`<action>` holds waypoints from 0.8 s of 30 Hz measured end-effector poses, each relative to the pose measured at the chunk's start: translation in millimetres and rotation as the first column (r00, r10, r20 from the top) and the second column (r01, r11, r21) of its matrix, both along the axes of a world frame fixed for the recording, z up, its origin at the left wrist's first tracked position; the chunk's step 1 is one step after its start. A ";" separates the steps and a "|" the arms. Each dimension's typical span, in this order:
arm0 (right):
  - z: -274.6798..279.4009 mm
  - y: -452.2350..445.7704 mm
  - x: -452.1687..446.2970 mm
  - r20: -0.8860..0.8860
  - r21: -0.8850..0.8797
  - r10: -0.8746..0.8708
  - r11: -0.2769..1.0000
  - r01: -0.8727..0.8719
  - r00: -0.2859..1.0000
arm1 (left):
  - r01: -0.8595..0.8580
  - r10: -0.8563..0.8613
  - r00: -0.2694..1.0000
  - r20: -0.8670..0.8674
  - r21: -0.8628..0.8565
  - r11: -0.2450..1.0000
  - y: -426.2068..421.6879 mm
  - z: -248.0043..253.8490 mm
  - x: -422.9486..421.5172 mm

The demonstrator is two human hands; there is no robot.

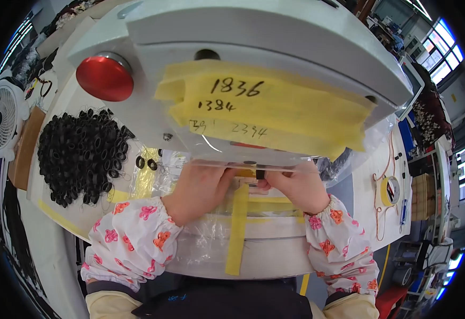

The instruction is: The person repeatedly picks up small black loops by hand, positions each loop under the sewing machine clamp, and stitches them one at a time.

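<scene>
Both my hands work under the head of a white sewing machine [296, 48]. My right hand [302, 187] is closed, its thumb and fingers pinching a small black band [260, 174]. Just left of it is my left hand [203, 183], thumb pointing at the band. The machine head covers its fingertips, so I cannot tell whether they grip anything. Two loose black loops [152, 164] lie on the plastic film to the left of my left hand. Farther left is a large heap of similar black loops [81, 157] with thread ends sticking out.
Yellow tape [236, 231] runs down the table's front [275, 255]. A red button [105, 78] juts from the machine, beside handwritten yellow tape [296, 114]. To the right lie a tape roll [390, 191] and an orange cord [377, 212]. A white fan [2, 119] stands far left.
</scene>
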State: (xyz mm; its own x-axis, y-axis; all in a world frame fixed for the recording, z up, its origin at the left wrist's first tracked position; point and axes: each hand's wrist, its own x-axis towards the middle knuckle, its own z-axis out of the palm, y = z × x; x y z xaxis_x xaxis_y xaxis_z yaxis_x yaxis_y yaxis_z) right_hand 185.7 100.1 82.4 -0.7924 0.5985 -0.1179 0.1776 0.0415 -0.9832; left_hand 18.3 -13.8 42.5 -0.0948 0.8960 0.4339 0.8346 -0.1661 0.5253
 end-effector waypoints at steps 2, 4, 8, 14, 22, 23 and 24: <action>-7.5 -6.1 -2.7 -0.040 -0.247 -0.048 0.968 0.037 0.998 | -0.012 0.014 0.998 0.059 -0.025 1.000 -2.0 5.2 1.6; -20.1 -8.1 -0.9 -0.043 -0.313 -0.050 0.949 0.034 0.998 | 0.148 -0.061 0.845 0.532 -0.123 0.981 -2.1 6.6 2.3; -26.7 -20.3 -5.2 -0.075 -0.397 -0.130 0.913 0.090 0.989 | 0.202 -0.130 0.845 0.518 -0.084 0.976 -0.4 6.4 1.3; -27.1 -22.4 -6.0 -0.089 -0.394 -0.111 0.916 0.067 0.990 | 0.245 -0.108 0.713 0.693 -0.102 0.964 0.3 2.3 -1.4; -23.9 -28.2 -5.9 -0.188 -0.301 -0.083 0.953 0.023 0.979 | 0.317 -0.148 0.757 0.637 -0.160 0.935 0.7 11.0 -8.7; -26.1 -26.2 -5.0 -0.162 -0.334 -0.088 0.942 0.030 0.983 | 0.317 -0.149 0.757 0.637 -0.159 0.935 0.6 10.7 -8.6; -27.4 -24.4 -4.1 -0.136 -0.366 -0.093 0.930 0.038 0.986 | 0.316 -0.148 0.762 0.631 -0.163 0.935 0.5 10.2 -8.4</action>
